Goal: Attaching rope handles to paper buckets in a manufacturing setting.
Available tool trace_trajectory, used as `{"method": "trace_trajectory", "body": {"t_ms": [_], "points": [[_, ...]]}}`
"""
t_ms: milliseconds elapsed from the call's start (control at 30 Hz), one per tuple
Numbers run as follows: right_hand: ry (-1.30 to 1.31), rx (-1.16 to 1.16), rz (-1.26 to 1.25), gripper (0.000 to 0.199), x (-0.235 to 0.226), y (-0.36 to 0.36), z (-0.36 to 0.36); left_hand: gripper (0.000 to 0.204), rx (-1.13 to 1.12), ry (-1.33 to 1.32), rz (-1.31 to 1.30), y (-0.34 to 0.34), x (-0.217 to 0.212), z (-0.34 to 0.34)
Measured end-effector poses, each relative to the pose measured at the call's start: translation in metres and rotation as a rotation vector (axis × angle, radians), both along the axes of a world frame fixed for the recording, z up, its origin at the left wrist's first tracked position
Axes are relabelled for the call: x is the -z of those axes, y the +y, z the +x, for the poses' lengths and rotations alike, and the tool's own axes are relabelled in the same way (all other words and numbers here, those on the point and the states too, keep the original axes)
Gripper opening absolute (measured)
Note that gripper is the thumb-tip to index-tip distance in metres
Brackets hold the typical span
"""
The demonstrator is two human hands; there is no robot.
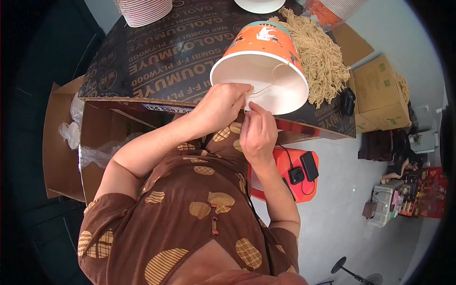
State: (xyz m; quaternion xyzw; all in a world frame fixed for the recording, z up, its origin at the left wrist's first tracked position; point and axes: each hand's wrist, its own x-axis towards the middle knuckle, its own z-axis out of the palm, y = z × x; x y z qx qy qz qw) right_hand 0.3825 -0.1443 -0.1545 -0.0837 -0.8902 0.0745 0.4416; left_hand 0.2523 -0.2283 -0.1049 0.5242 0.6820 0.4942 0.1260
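An orange paper bucket (pixel 266 40) with a white inside and printed figures lies tipped at the table's near edge, its mouth facing me. A thin beige cord (pixel 266 89) runs from the right part of its rim, loops inside and reaches my left fingertips. My left hand (pixel 223 105) is closed at the near rim, pinching the cord there. Just right of it, my right hand (pixel 259 132) has thumb and fingers pinched together against the same rim. What sits between the right fingertips is hidden. A heap of beige cords (pixel 318 54) lies right of the bucket.
Stacked striped white paper buckets (pixel 145 10) stand at the far left of the dark plywood table (pixel 156 57). A black object (pixel 348 102) lies at its right corner. Cardboard boxes (pixel 380 95) stand to the right, and a red stool (pixel 304 175) holding black devices is below.
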Motion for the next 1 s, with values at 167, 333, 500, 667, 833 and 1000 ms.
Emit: {"method": "trace_trajectory", "body": {"t_ms": [167,333,500,667,833,1000], "points": [[-0.02,-0.004,0.003,0.015,0.002,0.0,-0.001,0.036,0.037,-0.172,-0.103,-0.002,-0.019,-0.001],[-0.026,-0.008,0.048,0.016,0.001,0.0,-0.002,0.035,-0.02,0.156,0.145,0.019,-0.013,-0.006],[-0.067,-0.026,0.025,0.019,0.001,0.0,-0.001,0.025,0.254,0.229,-0.353,0.047,-0.04,-0.016],[-0.037,-0.029,0.0,0.016,-0.001,-0.001,-0.002,0.02,0.062,0.349,-0.232,0.038,-0.051,-0.019],[-0.033,-0.012,0.009,0.014,0.001,-0.004,-0.002,0.015,-0.04,0.554,-0.134,0.013,-0.039,-0.015],[0.0,-0.022,0.079,0.015,0.002,-0.003,-0.006,0.013,0.0,0.85,-0.351,0.007,-0.037,-0.011]]}}
